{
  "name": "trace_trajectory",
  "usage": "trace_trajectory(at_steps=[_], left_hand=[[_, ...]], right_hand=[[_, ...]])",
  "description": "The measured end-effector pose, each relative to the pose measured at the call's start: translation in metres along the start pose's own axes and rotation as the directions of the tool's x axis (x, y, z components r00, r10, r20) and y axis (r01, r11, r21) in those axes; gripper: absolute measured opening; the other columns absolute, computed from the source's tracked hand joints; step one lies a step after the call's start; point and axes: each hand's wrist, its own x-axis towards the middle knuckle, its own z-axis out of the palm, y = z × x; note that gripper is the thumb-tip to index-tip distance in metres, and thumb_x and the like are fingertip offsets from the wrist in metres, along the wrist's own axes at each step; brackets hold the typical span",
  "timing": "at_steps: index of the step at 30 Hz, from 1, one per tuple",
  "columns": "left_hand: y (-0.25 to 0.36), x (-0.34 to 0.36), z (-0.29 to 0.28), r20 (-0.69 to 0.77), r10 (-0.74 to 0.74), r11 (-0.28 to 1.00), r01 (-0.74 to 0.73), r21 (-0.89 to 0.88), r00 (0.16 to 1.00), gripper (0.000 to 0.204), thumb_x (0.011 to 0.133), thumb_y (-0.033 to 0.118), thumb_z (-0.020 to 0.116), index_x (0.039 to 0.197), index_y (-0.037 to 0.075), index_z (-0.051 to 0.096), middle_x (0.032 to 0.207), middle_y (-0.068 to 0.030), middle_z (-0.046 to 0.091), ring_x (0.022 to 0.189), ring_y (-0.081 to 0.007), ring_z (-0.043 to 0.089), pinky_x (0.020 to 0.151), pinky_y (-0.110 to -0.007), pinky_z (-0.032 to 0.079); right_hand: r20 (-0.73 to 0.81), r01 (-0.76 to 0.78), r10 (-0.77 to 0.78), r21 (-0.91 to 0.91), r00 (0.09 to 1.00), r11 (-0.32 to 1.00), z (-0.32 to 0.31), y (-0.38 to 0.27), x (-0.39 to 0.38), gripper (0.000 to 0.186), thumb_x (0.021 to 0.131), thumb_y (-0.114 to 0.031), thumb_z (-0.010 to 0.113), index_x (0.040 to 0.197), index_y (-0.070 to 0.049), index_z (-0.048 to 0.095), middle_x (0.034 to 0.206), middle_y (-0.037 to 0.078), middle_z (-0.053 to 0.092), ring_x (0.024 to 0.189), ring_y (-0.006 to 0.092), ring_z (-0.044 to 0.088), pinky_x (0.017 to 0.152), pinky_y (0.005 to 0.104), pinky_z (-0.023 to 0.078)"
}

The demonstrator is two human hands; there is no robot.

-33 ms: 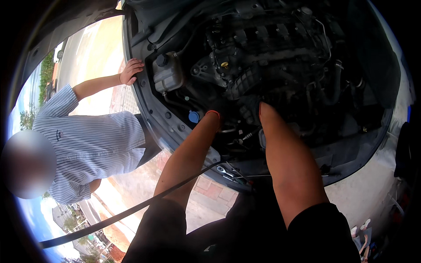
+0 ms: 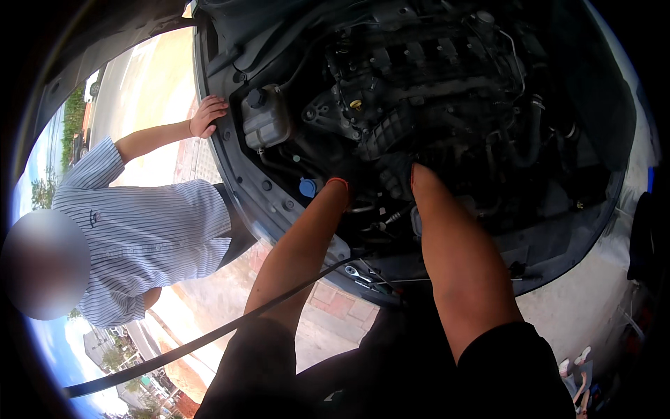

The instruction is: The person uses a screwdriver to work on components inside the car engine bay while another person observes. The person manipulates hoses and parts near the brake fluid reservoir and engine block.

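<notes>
Both my arms reach down into the engine bay of a car. My left hand (image 2: 354, 173), in a dark glove with an orange cuff, is low among the dark parts beside the blue cap (image 2: 308, 186). Close to its right, my right hand (image 2: 398, 171), gloved the same way, lies by a ribbed black hose (image 2: 388, 131). Shadow and dark gloves hide the fingers of both hands, so what they hold or touch does not show. Beyond them is the engine (image 2: 433, 91) with a yellow dipstick handle (image 2: 356, 105).
A coolant tank (image 2: 268, 127) with a black cap stands at the left. A ratchet wrench (image 2: 357, 273) lies on the front edge. A thin dark rod (image 2: 209, 336) crosses under my left forearm. At the left, a person in a striped shirt (image 2: 153, 220) rests a hand (image 2: 208, 116) on the fender.
</notes>
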Motion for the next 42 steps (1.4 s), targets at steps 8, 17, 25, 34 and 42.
trace_trajectory(at_steps=[8, 17, 25, 34, 42], left_hand=[[-0.016, -0.009, 0.005, 0.095, 0.053, 0.843, 0.007, -0.538, 0.994, 0.04, 0.098, 0.03, 0.052, 0.129, 0.008, 0.062, 0.132, -0.0135, 0.062, 0.118, -0.027, 0.06, 0.1, -0.033, 0.045], [0.108, -0.077, -0.029, 0.229, 0.042, 0.692, -0.193, 0.696, 0.973, 0.039, 0.091, 0.032, 0.059, 0.122, 0.011, 0.068, 0.128, -0.0108, 0.065, 0.116, -0.0267, 0.062, 0.1, -0.033, 0.047], [-0.018, 0.003, -0.009, 0.193, 0.153, 0.593, -0.247, 0.767, 0.969, 0.043, 0.093, 0.04, 0.058, 0.125, 0.012, 0.066, 0.135, -0.01, 0.06, 0.118, -0.0266, 0.059, 0.098, -0.034, 0.048], [0.064, -0.034, -0.011, 0.189, -0.053, 0.96, -0.002, 0.279, 0.981, 0.037, 0.098, 0.031, 0.054, 0.127, 0.01, 0.064, 0.132, -0.0082, 0.062, 0.119, -0.0232, 0.06, 0.1, -0.032, 0.046], [0.064, -0.045, -0.032, 0.318, 0.184, 0.718, -0.348, 0.602, 0.93, 0.04, 0.092, 0.031, 0.057, 0.124, 0.01, 0.066, 0.125, -0.0115, 0.066, 0.113, -0.0273, 0.063, 0.094, -0.035, 0.05]], right_hand=[[0.149, -0.017, 0.011, 0.034, 0.989, 0.999, 0.004, -0.007, 0.005, 0.03, 0.091, -0.048, 0.057, 0.082, -0.02, 0.061, 0.066, -0.004, 0.055, 0.058, 0.012, 0.047, 0.05, 0.0307, 0.034], [0.186, 0.083, -0.101, 0.103, 0.977, 0.991, 0.004, 0.006, -0.008, 0.028, 0.086, -0.045, 0.069, 0.071, -0.022, 0.062, 0.064, -0.005, 0.056, 0.054, 0.0112, 0.046, 0.047, 0.0285, 0.031], [0.086, -0.016, 0.005, 0.123, 0.996, 0.992, 0.025, -0.012, -0.001, 0.029, 0.087, -0.045, 0.068, 0.072, -0.02, 0.064, 0.063, -0.004, 0.057, 0.051, 0.0115, 0.048, 0.044, 0.0277, 0.034], [0.295, -0.136, 0.114, 0.054, 0.949, 0.989, -0.039, 0.003, 0.018, 0.031, 0.097, -0.042, 0.051, 0.081, -0.017, 0.061, 0.062, -0.002, 0.052, 0.047, 0.0126, 0.043, 0.04, 0.0303, 0.033], [0.003, -0.148, 0.15, -0.132, 0.989, 0.98, 0.004, -0.007, 0.003, 0.035, 0.099, -0.047, 0.048, 0.087, -0.017, 0.061, 0.062, 0.002, 0.051, 0.045, 0.0148, 0.038, 0.041, 0.0298, 0.026]])
